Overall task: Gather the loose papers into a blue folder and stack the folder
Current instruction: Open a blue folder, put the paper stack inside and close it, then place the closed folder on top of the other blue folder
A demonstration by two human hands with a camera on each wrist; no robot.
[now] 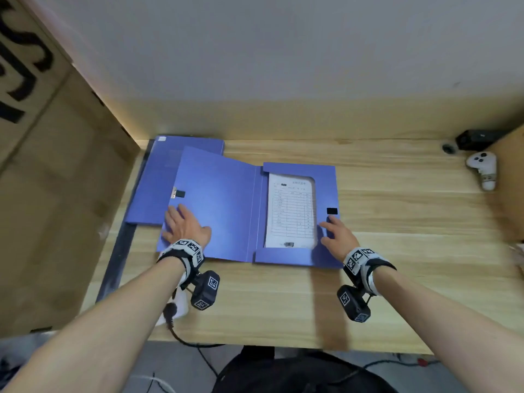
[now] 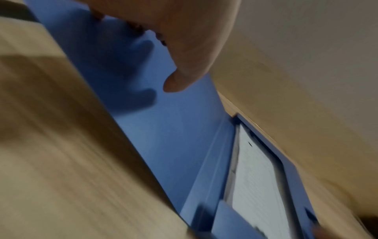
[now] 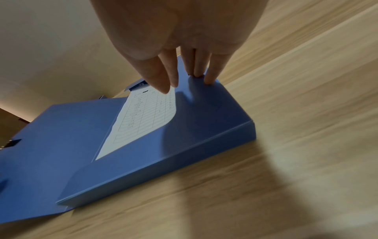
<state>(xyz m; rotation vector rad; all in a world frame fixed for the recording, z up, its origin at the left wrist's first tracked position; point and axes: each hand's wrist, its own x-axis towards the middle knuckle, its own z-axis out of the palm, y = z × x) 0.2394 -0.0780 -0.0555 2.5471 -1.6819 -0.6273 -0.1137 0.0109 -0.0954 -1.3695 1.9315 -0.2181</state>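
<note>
**Both hands flat on open folder**

Blue folder (image 1: 226, 205) lies open on the table (image 1: 397, 222), papers (image 1: 292, 211) in its tray at 3 o'clock of the cover. Left hand (image 1: 184, 225) palm-down on cover, fingers straight toward 11. Right hand (image 1: 338, 235) at tray's 3 o'clock rim, straight fingertips (image 3: 208, 79) touching, gripping nothing. 2nd folder (image 1: 158, 177) underneath at 10.

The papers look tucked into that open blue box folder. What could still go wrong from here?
The open cover overlaps the closed folder behind, so swinging it shut might shift that one. The right hand presses only the box's edge, so the box could slide. The papers may catch if they lift.
</note>
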